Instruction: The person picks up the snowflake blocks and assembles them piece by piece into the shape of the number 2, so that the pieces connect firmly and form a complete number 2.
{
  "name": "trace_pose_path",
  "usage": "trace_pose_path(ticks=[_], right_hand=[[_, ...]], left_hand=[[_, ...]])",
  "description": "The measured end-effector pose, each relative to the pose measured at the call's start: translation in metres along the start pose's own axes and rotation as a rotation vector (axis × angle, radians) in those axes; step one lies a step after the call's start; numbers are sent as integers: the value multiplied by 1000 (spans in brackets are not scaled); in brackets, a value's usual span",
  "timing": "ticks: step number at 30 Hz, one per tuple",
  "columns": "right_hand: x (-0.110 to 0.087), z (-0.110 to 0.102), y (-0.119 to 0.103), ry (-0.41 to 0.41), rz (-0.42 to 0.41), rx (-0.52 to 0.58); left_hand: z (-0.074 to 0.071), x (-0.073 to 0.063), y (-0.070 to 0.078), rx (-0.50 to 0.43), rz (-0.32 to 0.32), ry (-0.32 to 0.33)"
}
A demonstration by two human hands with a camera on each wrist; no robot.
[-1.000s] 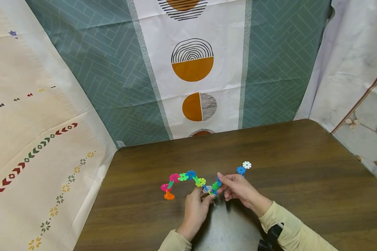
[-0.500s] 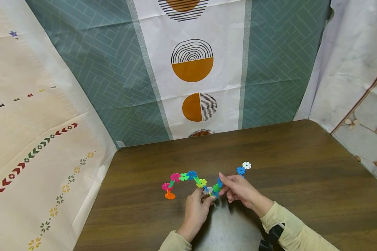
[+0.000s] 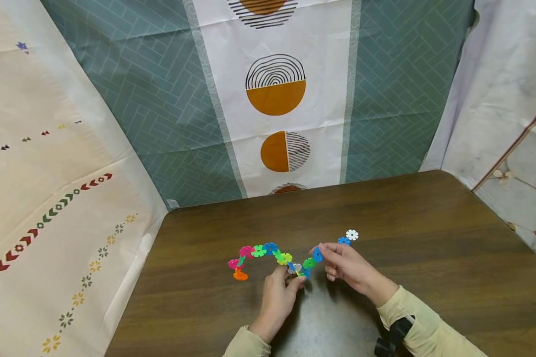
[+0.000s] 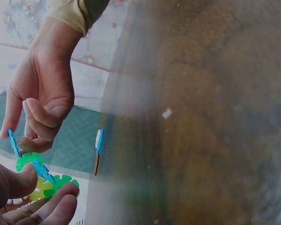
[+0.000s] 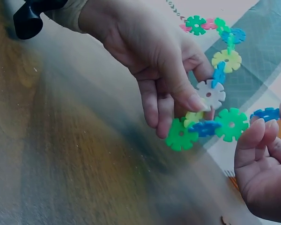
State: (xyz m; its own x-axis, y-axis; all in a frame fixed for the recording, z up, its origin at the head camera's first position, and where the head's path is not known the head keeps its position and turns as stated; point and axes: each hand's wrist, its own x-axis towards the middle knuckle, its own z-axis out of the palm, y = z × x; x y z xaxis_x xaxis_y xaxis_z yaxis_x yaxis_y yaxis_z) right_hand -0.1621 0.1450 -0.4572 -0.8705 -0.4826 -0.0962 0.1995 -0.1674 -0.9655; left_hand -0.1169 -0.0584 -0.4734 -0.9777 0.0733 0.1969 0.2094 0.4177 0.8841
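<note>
My left hand [image 3: 280, 295] pinches a chain of colourful notched plastic discs near a light grey disc [image 5: 210, 94] and a yellow disc [image 5: 194, 118]. From there the chain curves leftward in the head view, through a lime yellow disc [image 3: 285, 259] and pink discs [image 3: 246, 251], to an orange disc [image 3: 240, 275]. At its other end my right hand [image 3: 350, 267] holds a blue disc [image 3: 318, 255] between thumb and fingertip. This disc joins a green disc [image 5: 232, 124], which links to another blue disc [image 5: 205, 128] beside the left fingers.
Beyond my right hand, a white disc [image 3: 352, 235] and a blue disc [image 3: 344, 241] lie on the brown wooden table [image 3: 196, 307], partly hidden by the hand. A patterned curtain [image 3: 384, 99] hangs behind the table's far edge. A black strap [image 3: 397, 332] circles the right wrist.
My right hand has shifted slightly right, and the blue disc at its fingertips shows more fully. The left hand stays nearly in place, still gripping the chain.
</note>
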Motion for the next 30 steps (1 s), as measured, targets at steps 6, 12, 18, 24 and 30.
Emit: trace_pose_path(ticks=[6,12,18,24,30], right_hand=[[0,-6,-1,19,-71,-78],[1,-7,1,69,-152,-235],[2,-5,5,84,-190,-308],[2,-2,10,95,-230,-309],[1,3,13,117,-254,-305]], left_hand=[[0,0,0,-12,-7,-3],[0,0,1,-15,-3,-5],[0,-1,3,0,-2,-12],[1,0,3,-17,4,-4],[2,0,1,-75,-11,6]])
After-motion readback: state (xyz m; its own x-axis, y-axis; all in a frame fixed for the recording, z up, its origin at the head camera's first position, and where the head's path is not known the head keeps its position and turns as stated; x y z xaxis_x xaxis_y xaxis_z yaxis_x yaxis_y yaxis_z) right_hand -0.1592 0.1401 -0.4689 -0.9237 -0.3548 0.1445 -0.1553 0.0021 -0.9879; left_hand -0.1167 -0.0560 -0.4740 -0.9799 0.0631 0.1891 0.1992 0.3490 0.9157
